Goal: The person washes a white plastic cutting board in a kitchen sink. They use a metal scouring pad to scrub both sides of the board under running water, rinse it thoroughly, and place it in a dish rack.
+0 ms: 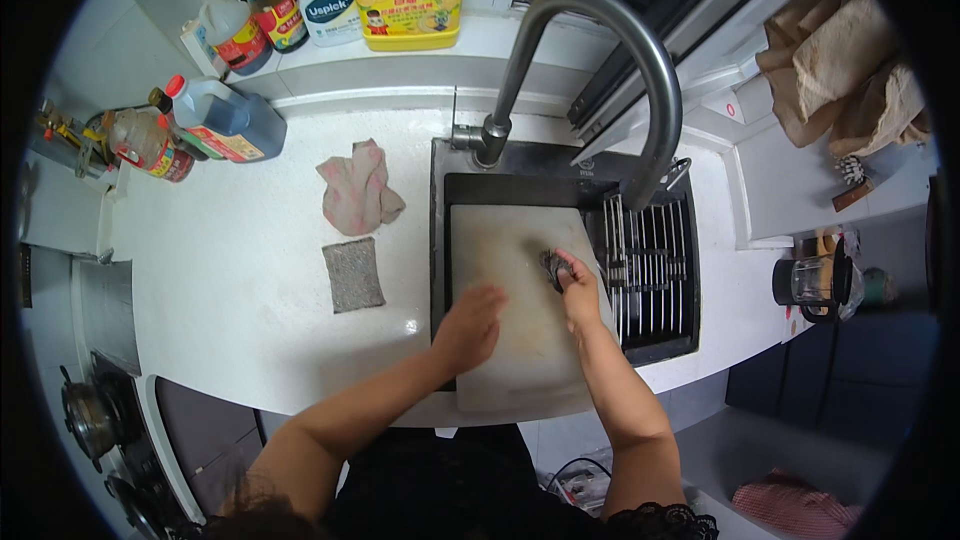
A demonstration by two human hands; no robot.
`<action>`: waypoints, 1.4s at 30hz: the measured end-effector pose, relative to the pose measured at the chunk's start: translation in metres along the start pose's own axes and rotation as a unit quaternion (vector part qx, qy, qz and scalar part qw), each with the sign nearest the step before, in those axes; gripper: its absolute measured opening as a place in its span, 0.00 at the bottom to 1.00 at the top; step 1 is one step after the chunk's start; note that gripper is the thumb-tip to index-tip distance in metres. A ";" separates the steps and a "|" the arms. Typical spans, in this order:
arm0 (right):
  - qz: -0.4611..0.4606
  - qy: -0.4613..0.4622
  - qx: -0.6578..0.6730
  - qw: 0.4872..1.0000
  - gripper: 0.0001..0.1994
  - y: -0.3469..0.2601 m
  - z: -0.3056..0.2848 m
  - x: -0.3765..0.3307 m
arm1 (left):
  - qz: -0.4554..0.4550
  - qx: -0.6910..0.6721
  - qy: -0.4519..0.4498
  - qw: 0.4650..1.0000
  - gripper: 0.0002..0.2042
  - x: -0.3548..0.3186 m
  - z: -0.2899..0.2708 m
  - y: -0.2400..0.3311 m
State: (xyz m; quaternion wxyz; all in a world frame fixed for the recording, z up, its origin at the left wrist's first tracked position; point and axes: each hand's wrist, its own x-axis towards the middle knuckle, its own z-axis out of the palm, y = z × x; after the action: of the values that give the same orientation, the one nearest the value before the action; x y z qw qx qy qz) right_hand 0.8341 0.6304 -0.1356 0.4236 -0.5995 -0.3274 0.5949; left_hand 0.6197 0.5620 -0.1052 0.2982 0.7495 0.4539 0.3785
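A large whitish cutting board (pixel 520 340) lies across the dark sink (pixel 438 240), its near end at the counter's front edge. My right hand (pixel 580 295) is closed on a dark, shiny scouring pad (pixel 554 268), probably steel wool, over the board's right part. Motion blurs the pad a little. Toward the board's left side, my left hand (pixel 474 325) hovers with its fingers loosely stretched out and nothing seen in them. Slight motion blur softens its fingertips. Whether that hand touches the board I cannot tell.
Over the sink arches a tall grey faucet (pixel 665 120). A metal drying rack (pixel 650 275) sits in the sink's right part. On the counter's left lie a crumpled cloth (pixel 358 190) and a grey scrubbing cloth (pixel 354 275). Several bottles and a yellow jug (pixel 408 0) stand behind.
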 end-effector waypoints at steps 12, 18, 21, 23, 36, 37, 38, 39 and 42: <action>-0.394 -0.037 -0.482 0.782 0.11 0.087 -0.068 0.080 | -0.137 0.207 -0.202 0.947 0.24 -0.059 0.058 0.023; -0.440 -0.261 -0.448 0.733 0.11 0.071 -0.044 -0.010 | -0.161 0.215 -0.173 0.948 0.23 -0.068 0.059 0.024; -0.411 -0.178 -0.542 0.711 0.12 0.097 -0.060 0.091 | -0.146 0.216 -0.169 0.950 0.23 -0.066 0.064 0.024; -0.397 -0.093 -0.489 0.771 0.11 0.085 -0.053 0.106 | -0.146 0.222 -0.174 0.948 0.23 -0.059 0.062 0.024; -0.299 -0.028 -0.446 0.843 0.13 0.084 -0.056 0.113 | -0.133 0.244 -0.207 0.938 0.23 -0.041 0.070 0.030; -0.313 -0.057 -0.457 0.831 0.12 0.085 -0.051 0.112 | -0.132 0.248 -0.212 0.936 0.23 -0.042 0.068 0.031; -0.326 -0.084 -0.468 0.817 0.11 0.087 -0.046 0.110 | -0.130 0.253 -0.217 0.934 0.23 -0.043 0.067 0.031; -0.345 -0.164 -0.457 0.803 0.11 0.095 -0.044 0.090 | -0.141 0.240 -0.224 0.934 0.23 -0.046 0.067 0.031; -0.389 -0.336 -0.413 0.752 0.12 0.075 -0.034 -0.003 | -0.165 0.217 -0.220 0.937 0.23 -0.048 0.066 0.027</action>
State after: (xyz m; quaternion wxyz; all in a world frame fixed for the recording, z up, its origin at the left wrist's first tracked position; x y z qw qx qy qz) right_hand 0.8590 0.5916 -0.2037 0.1921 -0.2989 -0.8672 0.3489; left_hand 0.6730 0.5009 -0.1331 0.2791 0.7749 0.5656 0.0420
